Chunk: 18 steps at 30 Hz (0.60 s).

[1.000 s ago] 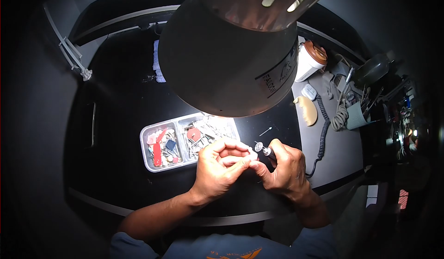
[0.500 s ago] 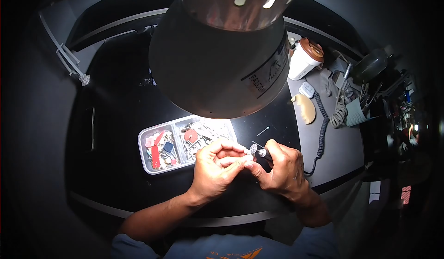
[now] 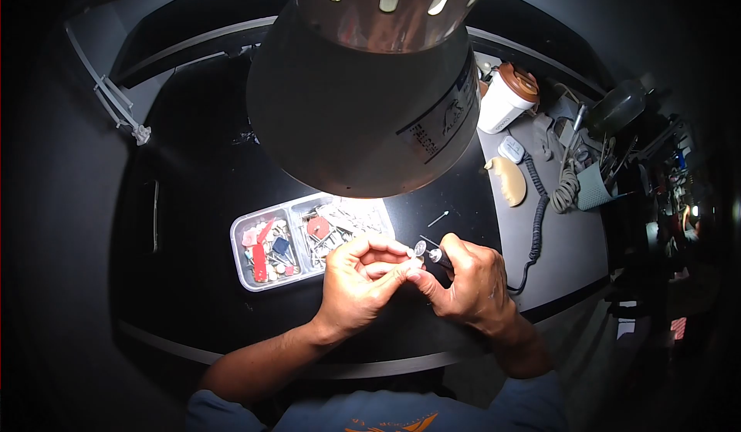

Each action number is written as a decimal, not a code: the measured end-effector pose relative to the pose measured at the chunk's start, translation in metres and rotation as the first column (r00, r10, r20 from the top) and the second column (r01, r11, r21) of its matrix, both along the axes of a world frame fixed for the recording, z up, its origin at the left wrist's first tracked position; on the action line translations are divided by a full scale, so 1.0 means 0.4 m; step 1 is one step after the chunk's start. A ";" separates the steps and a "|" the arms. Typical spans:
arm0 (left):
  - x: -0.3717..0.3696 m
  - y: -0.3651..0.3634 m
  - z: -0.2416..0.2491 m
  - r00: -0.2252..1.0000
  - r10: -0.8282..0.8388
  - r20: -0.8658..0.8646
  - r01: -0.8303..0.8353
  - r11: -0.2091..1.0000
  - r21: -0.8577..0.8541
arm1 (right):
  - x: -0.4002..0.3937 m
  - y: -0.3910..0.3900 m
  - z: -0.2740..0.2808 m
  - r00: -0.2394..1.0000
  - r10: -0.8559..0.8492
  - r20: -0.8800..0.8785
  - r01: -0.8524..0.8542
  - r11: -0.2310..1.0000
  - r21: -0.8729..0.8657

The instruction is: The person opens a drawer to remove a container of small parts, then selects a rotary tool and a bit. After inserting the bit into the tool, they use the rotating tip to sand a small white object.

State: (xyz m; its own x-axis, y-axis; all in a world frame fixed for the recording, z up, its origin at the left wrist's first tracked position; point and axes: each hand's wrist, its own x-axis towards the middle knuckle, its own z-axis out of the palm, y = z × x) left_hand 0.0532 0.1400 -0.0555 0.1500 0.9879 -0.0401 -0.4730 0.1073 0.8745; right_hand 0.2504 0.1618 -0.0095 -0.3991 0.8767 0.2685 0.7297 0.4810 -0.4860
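Under the lamp, my left hand [image 3: 356, 279] is closed in a pinch, thumb against fingers, on something small and pale that is mostly hidden by the fingertips. Wrapped round a dark rotary handpiece [image 3: 437, 255] is my right hand [image 3: 477, 287], its thumb reaching to the left fingertips. A small round disc [image 3: 420, 248] on the handpiece's tip sits right at the left fingertips. Just beyond the hands, a thin bur [image 3: 438, 218] lies on the black desk [image 3: 432, 316]. Behind my left hand stands a clear two-part tray [image 3: 241, 266] of burs, discs and small polishing pieces.
A large lamp shade [image 3: 355, 131] hangs low over the desk, close above the tray. On the grey right side are a white cup with a brown lid [image 3: 503, 102], a cream curved piece [image 3: 508, 183], a coiled cord [image 3: 538, 220] and a light-blue holder of tools [image 3: 593, 188].
The disc and handpiece tip have shifted very slightly left. Both hands keep nearly the same position and grip. The lamp shade appears slightly higher and further left in view.
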 end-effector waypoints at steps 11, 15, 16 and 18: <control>0.001 0.000 0.006 1.000 0.008 -0.018 -0.008 1.000 -0.004 | -0.001 -0.001 -0.001 1.000 -0.004 0.005 0.004 1.000 -0.007; 0.002 0.000 0.008 1.000 0.010 -0.019 -0.010 1.000 -0.006 | 0.000 0.000 -0.001 1.000 -0.003 0.008 0.003 1.000 0.000; 0.002 0.000 0.007 1.000 0.010 -0.020 -0.010 1.000 -0.006 | -0.001 0.000 -0.002 1.000 -0.002 0.006 0.002 1.000 0.003; 0.002 -0.001 0.005 1.000 0.011 -0.021 -0.011 1.000 -0.007 | -0.001 0.001 -0.002 1.000 0.000 0.007 0.000 1.000 0.003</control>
